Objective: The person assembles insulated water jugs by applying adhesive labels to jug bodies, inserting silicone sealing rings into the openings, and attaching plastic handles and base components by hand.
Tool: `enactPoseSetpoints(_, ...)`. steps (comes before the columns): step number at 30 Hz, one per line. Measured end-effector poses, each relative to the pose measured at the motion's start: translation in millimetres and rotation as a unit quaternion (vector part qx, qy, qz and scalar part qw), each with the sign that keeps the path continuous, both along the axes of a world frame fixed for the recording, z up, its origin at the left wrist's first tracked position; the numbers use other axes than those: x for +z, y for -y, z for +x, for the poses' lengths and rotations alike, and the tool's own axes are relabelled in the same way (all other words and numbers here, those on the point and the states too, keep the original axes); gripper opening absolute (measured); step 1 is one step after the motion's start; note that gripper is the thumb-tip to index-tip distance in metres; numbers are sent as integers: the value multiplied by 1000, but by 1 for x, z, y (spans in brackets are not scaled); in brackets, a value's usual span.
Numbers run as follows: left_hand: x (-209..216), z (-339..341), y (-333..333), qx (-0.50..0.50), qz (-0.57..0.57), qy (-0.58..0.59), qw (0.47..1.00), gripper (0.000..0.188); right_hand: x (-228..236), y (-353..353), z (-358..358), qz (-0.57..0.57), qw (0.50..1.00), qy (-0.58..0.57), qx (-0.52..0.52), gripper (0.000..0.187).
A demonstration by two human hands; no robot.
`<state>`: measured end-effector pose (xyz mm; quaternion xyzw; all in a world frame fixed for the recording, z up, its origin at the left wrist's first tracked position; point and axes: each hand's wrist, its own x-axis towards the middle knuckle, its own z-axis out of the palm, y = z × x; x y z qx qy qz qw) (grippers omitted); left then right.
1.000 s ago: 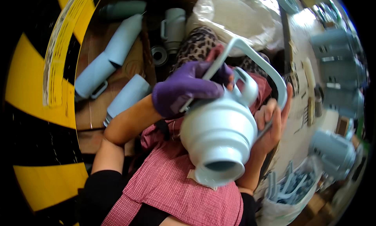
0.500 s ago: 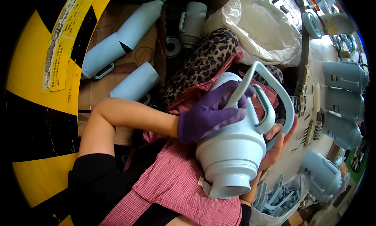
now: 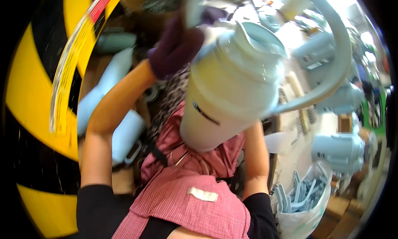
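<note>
Head view shows a big pale blue plastic jug [image 3: 232, 90] lifted up close to the camera, in the middle and upper part of the frame. It is round like a fat tube, smooth and shiny, with a spout at the top and a long curved handle [image 3: 336, 61] that loops over to the right. It is tilted, with its flat bottom pointing down toward the person's lap, maybe so the person can look it over.

At the upper middle, the left hand [image 3: 176, 48] wears a dark purple glove that looks soft. Its fingers are closed around the top edge of the jug, near the lid. The bare left arm reaches up to it from the lower left.

Only the forearm of the right hand [image 3: 256, 156] shows. It goes up behind the jug, so I cannot tell if that hand is open or closed, or what it holds.

A pink checked apron [image 3: 186, 197] covers the lap. Long pale blue tubes [image 3: 103, 94] lie on the floor at the left, beside a yellow and black striped floor [image 3: 29, 94]. More blue jugs [image 3: 338, 148] stand at the right, and a clear bag of blue handles [image 3: 302, 197] sits at the lower right.
</note>
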<state>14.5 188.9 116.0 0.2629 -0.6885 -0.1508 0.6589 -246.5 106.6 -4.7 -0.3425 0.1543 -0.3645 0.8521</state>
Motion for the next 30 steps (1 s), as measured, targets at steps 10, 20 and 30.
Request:
enactPoseSetpoints(10,-219,31,-78,231,235,254,909,46,58,-89,-280,-161,814,-75,-554,42)
enactPoseSetpoints(20,-373,76,-143,251,536,-64,803,36,35,-60,-399,-214,239,-521,-791,60)
enactPoseSetpoints(30,-383,115,-190,277,554,57,783,35,-10,142,-530,-271,183,-603,-728,70)
